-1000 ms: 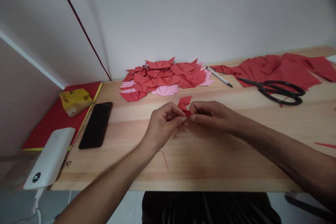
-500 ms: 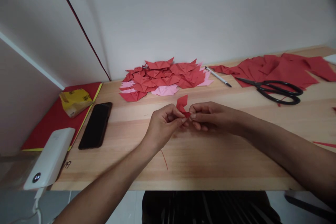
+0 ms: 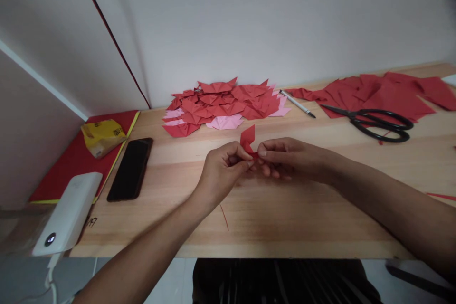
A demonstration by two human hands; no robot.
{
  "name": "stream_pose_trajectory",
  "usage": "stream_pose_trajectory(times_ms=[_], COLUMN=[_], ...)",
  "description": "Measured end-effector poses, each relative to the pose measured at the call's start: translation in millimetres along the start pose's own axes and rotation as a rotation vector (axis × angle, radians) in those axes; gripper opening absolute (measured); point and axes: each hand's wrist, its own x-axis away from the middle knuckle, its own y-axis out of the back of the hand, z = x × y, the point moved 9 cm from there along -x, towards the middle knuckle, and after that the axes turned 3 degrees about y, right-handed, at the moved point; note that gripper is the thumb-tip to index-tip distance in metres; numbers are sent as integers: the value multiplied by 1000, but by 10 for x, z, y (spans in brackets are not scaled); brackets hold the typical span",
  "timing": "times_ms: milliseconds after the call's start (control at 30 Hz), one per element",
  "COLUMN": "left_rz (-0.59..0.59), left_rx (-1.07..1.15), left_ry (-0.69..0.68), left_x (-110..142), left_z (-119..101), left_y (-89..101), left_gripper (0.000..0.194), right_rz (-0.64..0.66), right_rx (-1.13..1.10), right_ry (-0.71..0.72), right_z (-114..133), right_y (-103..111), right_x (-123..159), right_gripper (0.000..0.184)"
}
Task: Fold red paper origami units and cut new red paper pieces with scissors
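Observation:
Between my two hands, a little above the wooden table (image 3: pixel 171 228), is a small piece of folded red paper (image 3: pixel 247 137) with one pointed flap standing up. My left hand (image 3: pixel 228 164) pinches its lower left part between thumb and forefinger. On the other side, my right hand (image 3: pixel 281 154) grips the right end with thumb and forefinger, its other fingers curled loosely below. The fingertips hide much of the fold. Behind my hands lies a pile of folded paper shapes (image 3: pixel 213 104), mostly red with some pink.
Black-handled scissors (image 3: pixel 381 121) and red paper sheets (image 3: pixel 388 92) lie at the right, beside a pen (image 3: pixel 299 104). A phone (image 3: pixel 130 168), white power bank (image 3: pixel 67 213), yellow packet (image 3: pixel 103 137) and red folder (image 3: pixel 57 171) occupy the left. A thin red strip (image 3: pixel 224 217) lies near the front.
My right thumb and fingers have shifted slightly on the paper, with the lower fingers extending more. The standing flap has tilted a little. Both hands keep their hold.

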Motion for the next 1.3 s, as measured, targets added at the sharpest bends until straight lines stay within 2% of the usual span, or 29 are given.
stream_pose_trajectory(times_ms=[433, 800, 1167, 1300], left_rz=[49, -36, 46, 38], left_rx=[-19, -23, -15, -23], left_ry=[7, 36, 52, 78], left_x=[31, 30, 29, 26], left_z=[-6, -49, -92, -78], left_y=[-46, -6, -64, -58], left_gripper=[8, 11, 7, 7], right_rz=[-23, -11, 14, 10], right_rx=[-61, -21, 97, 108], right_ry=[-50, -6, 32, 42], right_z=[-33, -31, -44, -23], right_y=[10, 4, 13, 8], right_x=[6, -12, -14, -13], right_gripper=[22, 22, 21, 20])
